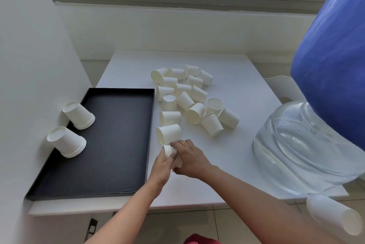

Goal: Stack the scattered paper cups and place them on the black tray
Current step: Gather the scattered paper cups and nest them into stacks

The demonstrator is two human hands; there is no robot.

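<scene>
Both hands together just right of the tray (118,93), near its right wall, on the white table (246,85). Left hand (163,166) closed around a small stack (168,151) of nested cups, rims pointing up and away. Right hand (192,159) also clenched on this stack from the right side, a ring visible on one of the fingers (184,143). One single cup (168,134) lying on its side, touching the stack just beyond the hands.

Loose pile of cups (189,95) further right of the tray, most on their sides, some upside down, many touching each other.

Inside the tray, along its left wall, two short stacks upside down and tilted: far stack (79,115), near stack (66,142).

Well to the right of the tray, a big clear water bottle (300,135) on the table edge.
</scene>
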